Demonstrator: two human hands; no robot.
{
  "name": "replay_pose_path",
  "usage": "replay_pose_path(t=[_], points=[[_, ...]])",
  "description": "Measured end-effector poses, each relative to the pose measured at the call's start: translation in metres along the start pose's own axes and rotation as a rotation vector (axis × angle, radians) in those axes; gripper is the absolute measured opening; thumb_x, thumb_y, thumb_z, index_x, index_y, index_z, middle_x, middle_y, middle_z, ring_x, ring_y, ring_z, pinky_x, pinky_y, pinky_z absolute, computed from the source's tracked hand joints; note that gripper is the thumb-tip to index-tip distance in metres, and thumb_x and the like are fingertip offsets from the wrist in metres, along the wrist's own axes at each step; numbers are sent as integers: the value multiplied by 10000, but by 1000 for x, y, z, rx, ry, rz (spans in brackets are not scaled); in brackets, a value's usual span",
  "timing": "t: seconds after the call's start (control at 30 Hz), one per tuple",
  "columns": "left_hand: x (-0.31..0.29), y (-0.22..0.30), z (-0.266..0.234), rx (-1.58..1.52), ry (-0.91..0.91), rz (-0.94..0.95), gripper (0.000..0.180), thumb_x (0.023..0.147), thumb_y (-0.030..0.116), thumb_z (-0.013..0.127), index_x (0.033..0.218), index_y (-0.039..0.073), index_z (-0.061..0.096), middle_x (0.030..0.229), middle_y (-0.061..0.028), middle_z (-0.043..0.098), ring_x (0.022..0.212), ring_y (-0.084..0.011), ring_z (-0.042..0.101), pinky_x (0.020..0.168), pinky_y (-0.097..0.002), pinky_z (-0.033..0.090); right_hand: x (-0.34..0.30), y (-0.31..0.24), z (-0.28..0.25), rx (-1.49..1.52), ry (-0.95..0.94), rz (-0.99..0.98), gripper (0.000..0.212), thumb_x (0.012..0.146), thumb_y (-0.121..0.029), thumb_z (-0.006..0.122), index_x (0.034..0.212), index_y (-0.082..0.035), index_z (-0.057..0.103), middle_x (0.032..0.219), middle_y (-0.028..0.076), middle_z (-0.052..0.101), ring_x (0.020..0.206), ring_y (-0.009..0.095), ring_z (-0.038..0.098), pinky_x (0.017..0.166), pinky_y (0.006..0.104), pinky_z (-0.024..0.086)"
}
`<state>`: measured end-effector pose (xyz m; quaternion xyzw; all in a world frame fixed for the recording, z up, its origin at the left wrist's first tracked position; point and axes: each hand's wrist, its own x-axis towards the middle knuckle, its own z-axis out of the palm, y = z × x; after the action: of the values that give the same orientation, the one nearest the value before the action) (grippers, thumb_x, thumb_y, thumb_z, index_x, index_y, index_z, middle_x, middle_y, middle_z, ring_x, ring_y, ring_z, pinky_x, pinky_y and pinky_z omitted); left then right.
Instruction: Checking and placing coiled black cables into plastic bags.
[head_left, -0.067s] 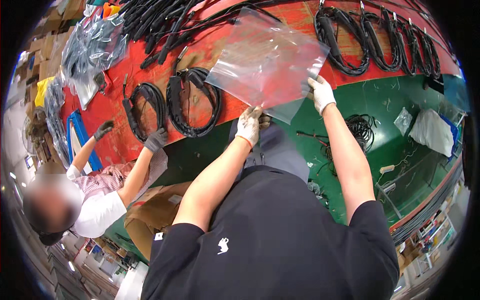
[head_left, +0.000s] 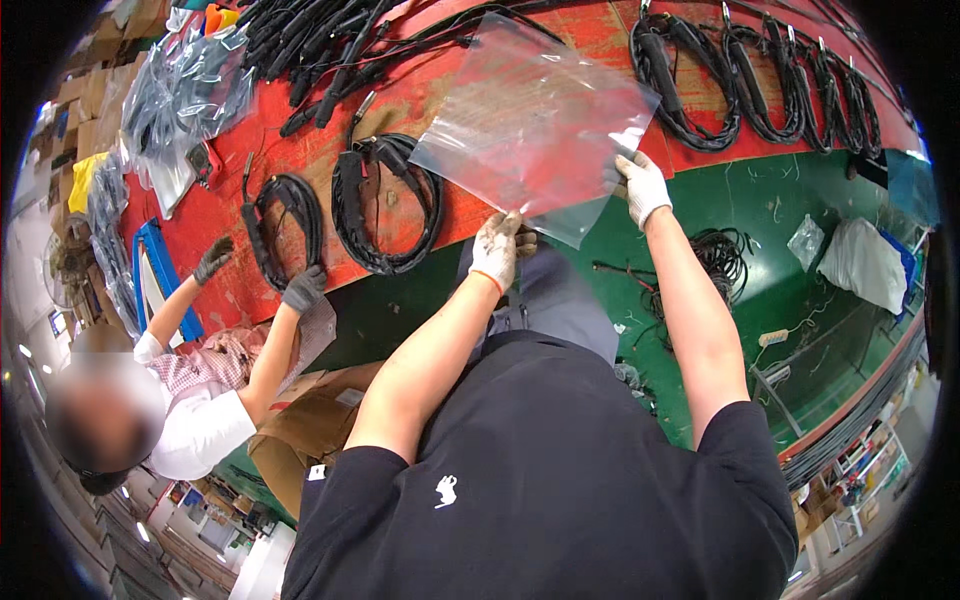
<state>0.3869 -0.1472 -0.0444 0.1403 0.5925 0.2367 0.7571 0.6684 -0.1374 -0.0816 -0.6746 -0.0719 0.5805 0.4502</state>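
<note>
A clear plastic bag [head_left: 540, 120] is stretched flat between my two gloved hands, over the front edge of the red table. My left hand [head_left: 497, 250] is closed on its near corner, fingers partly hidden behind the palm. At the right edge of the bag, my right hand [head_left: 643, 188] pinches the plastic. Left of the bag lies a coiled black cable [head_left: 387, 205] with a metal tip. Beside it, a smaller black coil [head_left: 283, 228] is touched by a co-worker's gloved hand [head_left: 305, 287].
Black cables [head_left: 310, 55] are heaped at the back of the red table [head_left: 240, 120]. Several coiled cables [head_left: 685, 80] line its right side. Plastic bags [head_left: 190, 85] pile up at the left, near a blue frame [head_left: 160, 270]. Loose cable [head_left: 720, 260] lies on the green floor.
The co-worker's smaller coil and the gloved hand on it have shifted slightly left. My hands and the bag have barely moved.
</note>
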Motion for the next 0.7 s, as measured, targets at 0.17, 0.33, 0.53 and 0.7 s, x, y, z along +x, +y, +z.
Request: replay_pose_path(t=[0.17, 0.33, 0.53, 0.7], points=[[14, 11, -6, -27, 28, 56, 173, 1025, 184, 568, 1069, 19, 599, 872, -83, 642, 667, -152, 628, 562, -287, 542, -3, -5, 1, 10, 19, 10, 322, 995, -123, 608, 1300, -24, 583, 1130, 77, 680, 861, 173, 684, 695, 338, 591], [12, 43, -11, 179, 61, 174, 180, 1021, 171, 535, 1013, 32, 648, 821, -54, 649, 685, -147, 604, 614, -295, 499, -50, -40, 50, -739, 519, -384, 676, 825, -400, 795, 1369, -83, 550, 1226, 176, 630, 1077, 361, 641, 985, 438, 510], [23, 79, -35, 622, 99, 596, 238, 983, 192, 544, 912, -6, 657, 708, -73, 604, 667, -141, 541, 647, -337, 455, -79, -29, 61, -1496, -257, -1034, 716, 774, -270, 752, 1447, -158, 535, 1478, 194, 494, 1381, 382, 449, 1180, 496, 335], [19, 141, -49, 408, -39, 581, 218, 1011, 143, 524, 939, -5, 666, 739, -25, 599, 690, -105, 514, 639, -294, 441, -47, -17, 69, -1542, -164, -1198, 578, 786, -243, 750, 1345, -183, 614, 1395, 165, 568, 1304, 354, 522, 1128, 500, 387]])
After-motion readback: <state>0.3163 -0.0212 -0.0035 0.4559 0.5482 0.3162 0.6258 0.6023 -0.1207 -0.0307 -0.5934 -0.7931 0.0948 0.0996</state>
